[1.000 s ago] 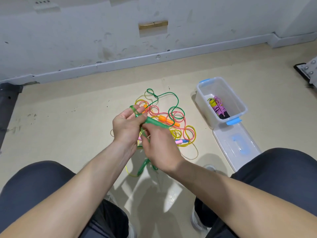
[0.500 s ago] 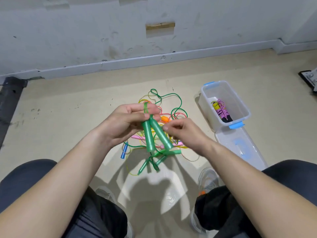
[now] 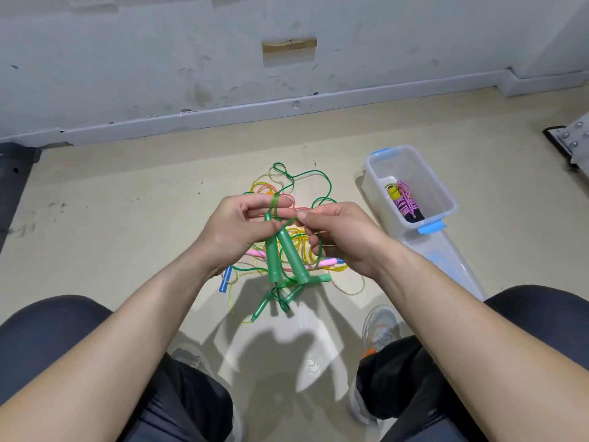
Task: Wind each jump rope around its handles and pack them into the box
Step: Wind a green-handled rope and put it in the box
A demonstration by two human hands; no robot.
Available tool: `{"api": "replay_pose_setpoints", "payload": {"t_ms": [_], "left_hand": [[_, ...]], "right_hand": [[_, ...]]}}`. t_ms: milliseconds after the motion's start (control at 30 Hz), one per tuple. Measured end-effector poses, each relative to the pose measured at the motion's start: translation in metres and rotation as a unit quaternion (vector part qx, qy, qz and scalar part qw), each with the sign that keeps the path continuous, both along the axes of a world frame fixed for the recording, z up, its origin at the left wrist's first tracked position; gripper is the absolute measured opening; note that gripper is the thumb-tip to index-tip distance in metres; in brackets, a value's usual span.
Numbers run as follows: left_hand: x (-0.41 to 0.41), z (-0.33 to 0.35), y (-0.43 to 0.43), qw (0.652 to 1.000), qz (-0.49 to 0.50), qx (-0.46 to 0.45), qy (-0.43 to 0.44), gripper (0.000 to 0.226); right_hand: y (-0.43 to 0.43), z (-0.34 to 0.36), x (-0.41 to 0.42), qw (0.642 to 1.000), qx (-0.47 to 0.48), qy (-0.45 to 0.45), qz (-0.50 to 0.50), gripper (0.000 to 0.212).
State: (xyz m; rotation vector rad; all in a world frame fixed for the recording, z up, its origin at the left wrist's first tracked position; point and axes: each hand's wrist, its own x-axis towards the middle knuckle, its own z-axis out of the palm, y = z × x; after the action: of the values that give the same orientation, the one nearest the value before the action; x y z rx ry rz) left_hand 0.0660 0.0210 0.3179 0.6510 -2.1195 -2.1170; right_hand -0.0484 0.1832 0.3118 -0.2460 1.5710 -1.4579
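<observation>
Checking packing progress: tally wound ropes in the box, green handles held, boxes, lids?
Wound ropes in box: 1
Green handles held: 2
Clear boxes: 1
Lids: 1
Total: 5

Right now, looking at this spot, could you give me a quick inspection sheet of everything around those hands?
Surface: beige floor, scuffed and marked.
Job's things: two green handles held together, wide ends down; tangled pile of ropes on the floor; clear box holds one wound rope; lid lies beside it.
Clutter: nothing seen.
Hands: left hand grips the green handles; right hand pinches the green rope near their tops.
Cables: nothing seen.
Surroundings: stained white wall; bolted metal plate at the right edge; the person's shoe.
</observation>
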Motion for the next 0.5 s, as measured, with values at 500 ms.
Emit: {"api": "replay_pose_setpoints", "payload": {"t_ms": [500], "left_hand": [[-0.0038, -0.0046, 0.0061, 0.997, 0.027, 0.052, -0.045, 0.035]], "right_hand": [[-0.0057, -0.0014, 0.0007, 0.999, 0.012, -0.013, -0.028, 0.023]]}}
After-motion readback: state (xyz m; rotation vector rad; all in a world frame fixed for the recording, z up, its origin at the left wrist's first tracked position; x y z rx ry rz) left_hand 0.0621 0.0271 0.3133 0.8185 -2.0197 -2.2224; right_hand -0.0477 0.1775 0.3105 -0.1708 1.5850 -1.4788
